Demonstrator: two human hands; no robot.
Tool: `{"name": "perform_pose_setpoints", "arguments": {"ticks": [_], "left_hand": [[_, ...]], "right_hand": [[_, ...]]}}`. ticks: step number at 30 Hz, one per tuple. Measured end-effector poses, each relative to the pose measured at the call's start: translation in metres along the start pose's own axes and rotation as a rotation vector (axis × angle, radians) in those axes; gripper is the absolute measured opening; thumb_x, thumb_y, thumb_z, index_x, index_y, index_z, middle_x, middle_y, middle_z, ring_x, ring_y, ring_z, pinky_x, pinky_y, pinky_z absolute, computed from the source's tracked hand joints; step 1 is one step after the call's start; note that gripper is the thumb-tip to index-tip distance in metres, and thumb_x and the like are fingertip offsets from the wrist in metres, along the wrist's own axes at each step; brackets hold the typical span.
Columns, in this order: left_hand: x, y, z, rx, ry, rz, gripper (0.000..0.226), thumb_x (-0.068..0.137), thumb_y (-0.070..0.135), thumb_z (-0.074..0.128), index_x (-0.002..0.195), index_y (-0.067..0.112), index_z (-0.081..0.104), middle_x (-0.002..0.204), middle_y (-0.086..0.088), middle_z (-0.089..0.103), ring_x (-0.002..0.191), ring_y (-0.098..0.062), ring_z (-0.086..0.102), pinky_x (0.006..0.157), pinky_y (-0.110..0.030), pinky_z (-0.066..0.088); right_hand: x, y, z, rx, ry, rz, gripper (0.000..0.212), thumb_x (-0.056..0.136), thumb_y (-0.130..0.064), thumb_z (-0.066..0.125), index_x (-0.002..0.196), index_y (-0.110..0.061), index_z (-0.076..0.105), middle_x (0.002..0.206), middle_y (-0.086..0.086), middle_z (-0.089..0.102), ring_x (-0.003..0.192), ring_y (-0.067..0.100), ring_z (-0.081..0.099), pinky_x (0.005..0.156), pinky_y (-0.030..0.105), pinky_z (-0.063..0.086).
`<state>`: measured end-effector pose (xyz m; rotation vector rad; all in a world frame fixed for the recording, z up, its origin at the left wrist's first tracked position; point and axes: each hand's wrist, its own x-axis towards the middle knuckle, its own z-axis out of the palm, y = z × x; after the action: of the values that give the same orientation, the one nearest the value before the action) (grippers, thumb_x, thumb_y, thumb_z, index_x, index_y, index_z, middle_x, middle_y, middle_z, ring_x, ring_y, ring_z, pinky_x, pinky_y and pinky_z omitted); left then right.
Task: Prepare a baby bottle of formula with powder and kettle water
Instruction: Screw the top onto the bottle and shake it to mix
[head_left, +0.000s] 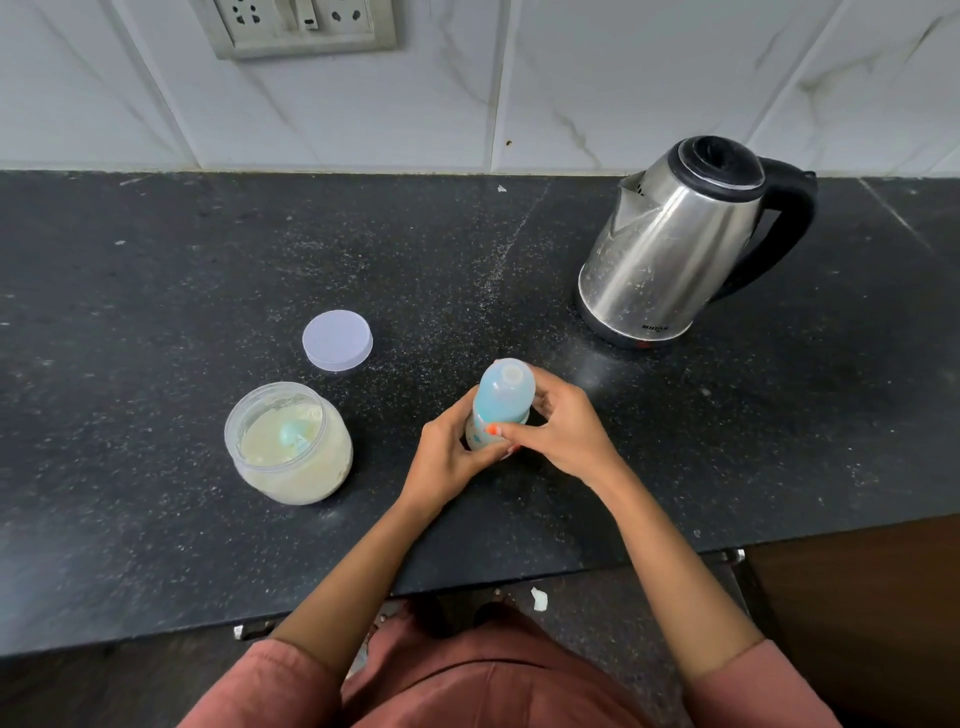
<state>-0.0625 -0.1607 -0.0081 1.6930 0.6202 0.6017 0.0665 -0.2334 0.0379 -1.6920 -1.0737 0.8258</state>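
A baby bottle (501, 402) with a translucent blue cap stands upright on the black counter (156, 291), near its front edge. My left hand (447, 457) grips the bottle's lower body. My right hand (561, 431) curls round the collar just under the cap. To the left sits an open clear jar of pale formula powder (288, 447) with a light blue scoop (293, 434) lying in the powder. The jar's lilac lid (337, 340) lies flat behind it. A steel kettle with a black lid and handle (691, 239) stands at the back right, lid closed.
A tiled wall with a socket panel (306, 26) rises behind the counter. The counter's front edge runs just under my forearms, and its right end steps back beside a brown cabinet (857, 597).
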Motion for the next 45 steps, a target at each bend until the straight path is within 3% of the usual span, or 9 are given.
{"name": "perform_pose_setpoints", "arguments": {"ticks": [3, 8, 14, 20, 28, 32, 36, 39, 45], "left_hand": [[-0.002, 0.004, 0.003, 0.026, 0.043, 0.005, 0.058, 0.073, 0.010, 0.077, 0.117, 0.035, 0.048, 0.106, 0.027, 0.059, 0.102, 0.012, 0.055, 0.087, -0.008, 0.042], [-0.007, 0.007, 0.006, 0.053, 0.091, 0.004, 0.059, 0.075, 0.013, 0.074, 0.113, 0.047, 0.045, 0.105, 0.038, 0.059, 0.102, 0.012, 0.056, 0.086, -0.008, 0.041], [-0.008, 0.008, 0.007, 0.060, 0.108, 0.011, 0.056, 0.075, 0.014, 0.071, 0.115, 0.043, 0.045, 0.107, 0.029, 0.058, 0.103, 0.012, 0.055, 0.086, -0.009, 0.042], [-0.005, 0.002, 0.002, 0.068, 0.060, -0.005, 0.059, 0.076, 0.005, 0.072, 0.125, 0.028, 0.048, 0.113, 0.025, 0.056, 0.107, 0.012, 0.052, 0.092, -0.015, 0.043], [-0.005, -0.002, -0.015, 0.238, -0.062, -0.011, 0.069, 0.077, 0.011, 0.071, 0.138, 0.019, 0.039, 0.127, 0.012, 0.053, 0.117, 0.001, 0.046, 0.095, -0.003, 0.033], [-0.007, -0.009, -0.025, 0.319, -0.056, -0.025, 0.073, 0.078, 0.008, 0.071, 0.141, 0.015, 0.034, 0.141, 0.001, 0.044, 0.128, -0.004, 0.036, 0.102, -0.001, 0.022], [-0.001, -0.011, -0.030, 0.401, 0.015, -0.032, 0.061, 0.086, 0.011, 0.063, 0.140, 0.018, 0.036, 0.144, -0.002, 0.041, 0.134, -0.012, 0.034, 0.102, -0.004, 0.017], [0.009, -0.014, -0.028, 0.527, 0.086, -0.040, 0.053, 0.092, 0.016, 0.054, 0.141, 0.016, 0.034, 0.150, -0.004, 0.032, 0.140, -0.015, 0.022, 0.108, -0.016, 0.011], [0.033, -0.023, -0.024, 0.892, 0.085, -0.008, 0.053, 0.099, 0.028, 0.036, 0.146, 0.010, 0.019, 0.155, -0.009, 0.013, 0.144, -0.022, 0.006, 0.115, -0.035, -0.001]], "right_hand": [[-0.004, 0.001, 0.005, -0.012, 0.080, -0.011, 0.056, 0.065, 0.001, 0.077, 0.111, -0.024, 0.055, 0.102, -0.018, 0.061, 0.096, -0.012, 0.057, 0.090, 0.014, 0.045], [-0.011, 0.003, 0.020, 0.010, 0.222, -0.030, 0.058, 0.064, -0.010, 0.080, 0.117, -0.013, 0.058, 0.108, -0.003, 0.065, 0.100, 0.004, 0.061, 0.091, 0.023, 0.048], [-0.015, -0.002, 0.034, -0.030, 0.352, -0.048, 0.055, 0.065, -0.011, 0.079, 0.116, -0.016, 0.059, 0.105, -0.006, 0.064, 0.097, 0.002, 0.059, 0.087, 0.016, 0.047], [-0.015, 0.006, 0.034, 0.047, 0.249, -0.014, 0.072, 0.064, -0.008, 0.080, 0.115, -0.042, 0.042, 0.122, -0.013, 0.055, 0.116, 0.003, 0.052, 0.099, 0.020, 0.041], [-0.015, 0.014, 0.036, -0.017, 0.259, 0.082, 0.064, 0.063, -0.015, 0.082, 0.120, -0.016, 0.053, 0.107, -0.009, 0.060, 0.101, 0.005, 0.057, 0.079, 0.004, 0.044], [-0.013, 0.013, 0.032, -0.032, 0.343, 0.066, 0.053, 0.061, -0.013, 0.083, 0.109, -0.015, 0.060, 0.097, -0.010, 0.062, 0.089, 0.001, 0.058, 0.074, 0.008, 0.047], [-0.011, 0.003, 0.013, 0.156, 0.449, 0.146, 0.038, 0.065, -0.006, 0.079, 0.095, -0.018, 0.060, 0.091, -0.003, 0.066, 0.083, 0.009, 0.063, 0.074, 0.021, 0.051], [-0.012, -0.009, -0.002, 0.524, 0.454, 0.225, 0.026, 0.075, -0.001, 0.068, 0.095, -0.016, 0.061, 0.096, 0.000, 0.066, 0.089, 0.010, 0.064, 0.081, 0.026, 0.054], [-0.021, -0.029, -0.014, 0.991, 0.481, 0.406, 0.006, 0.088, -0.017, 0.056, 0.092, -0.019, 0.059, 0.093, 0.001, 0.067, 0.089, 0.013, 0.063, 0.074, 0.032, 0.055]]}}
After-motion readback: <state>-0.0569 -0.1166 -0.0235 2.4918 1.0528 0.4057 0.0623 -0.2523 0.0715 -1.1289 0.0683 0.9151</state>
